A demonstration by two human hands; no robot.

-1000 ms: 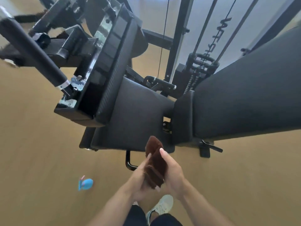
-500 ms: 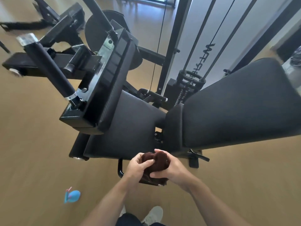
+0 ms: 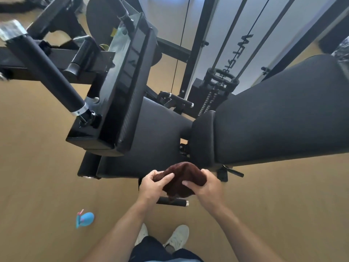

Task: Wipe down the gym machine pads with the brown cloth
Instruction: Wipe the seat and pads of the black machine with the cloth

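Note:
The brown cloth (image 3: 180, 177) is bunched between both hands, just in front of the near edge of the black seat pad (image 3: 151, 140). My left hand (image 3: 154, 186) grips its left side and my right hand (image 3: 204, 187) grips its right side. The long black back pad (image 3: 279, 118) stretches away to the right, with a smaller pad section (image 3: 201, 140) joining it to the seat. A glossy black upright pad (image 3: 120, 87) stands at the left of the seat. The cloth hangs above a short black handle (image 3: 175, 202).
A padded roller bar (image 3: 47, 72) juts out at the left. The weight stack and cables (image 3: 217, 86) stand behind the seat. A blue spray bottle (image 3: 85, 219) lies on the wooden floor at the lower left. My white shoes (image 3: 177, 236) are below.
The cloth, held upright a second ago, is now bunched into a wad between both hands. My view has moved closer to the seat and shifted.

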